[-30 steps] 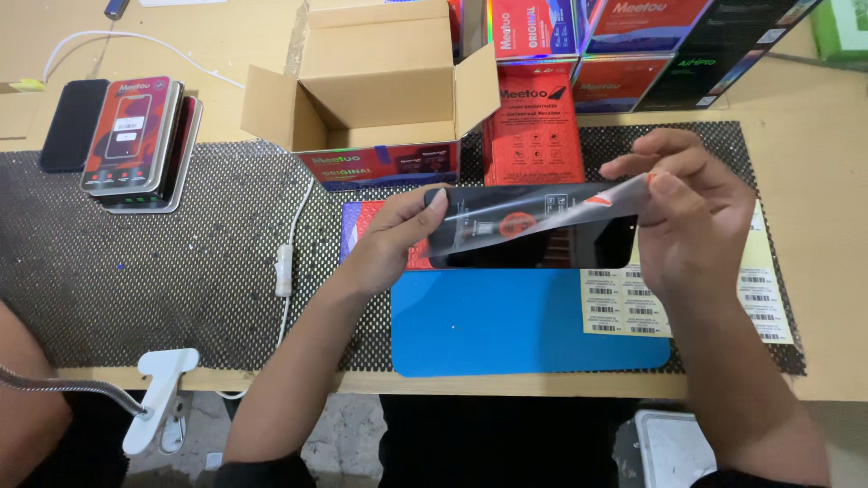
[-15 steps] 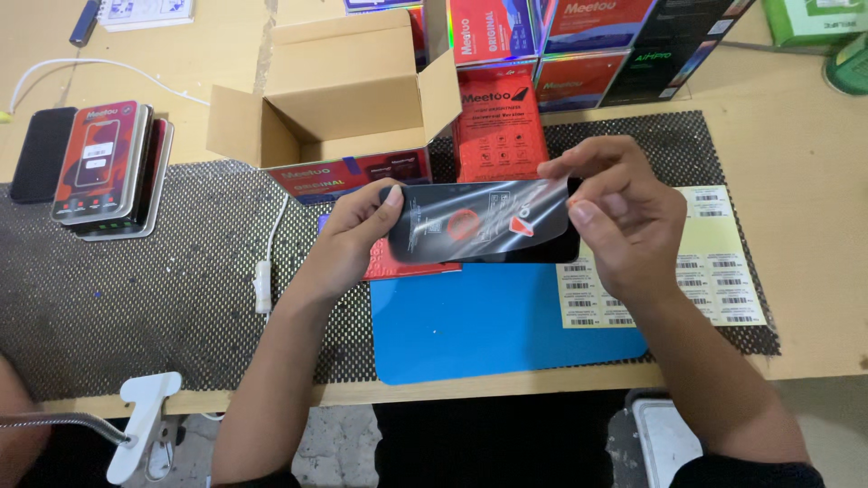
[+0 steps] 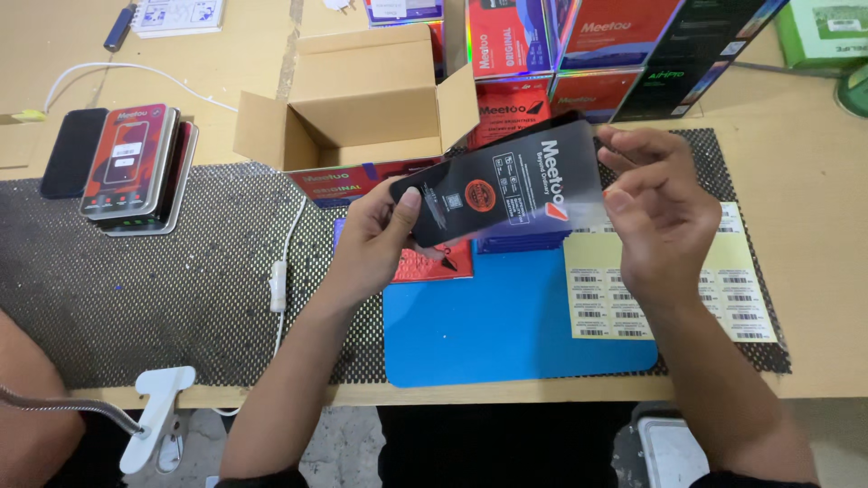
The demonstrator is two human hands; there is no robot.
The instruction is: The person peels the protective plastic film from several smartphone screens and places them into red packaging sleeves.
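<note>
Fingers (image 3: 409, 201) of the left hand (image 3: 375, 239) clamp the lower left end of a flat black sleeve (image 3: 497, 185); the thumb lies on its face. The right hand (image 3: 655, 212) pinches the upper right end, where clear film extends past the black part. The sleeve is held tilted above the blue mat (image 3: 506, 330), near the mat's far edge. An open cardboard box (image 3: 357, 95) stands behind it, toward the table's far edge.
</note>
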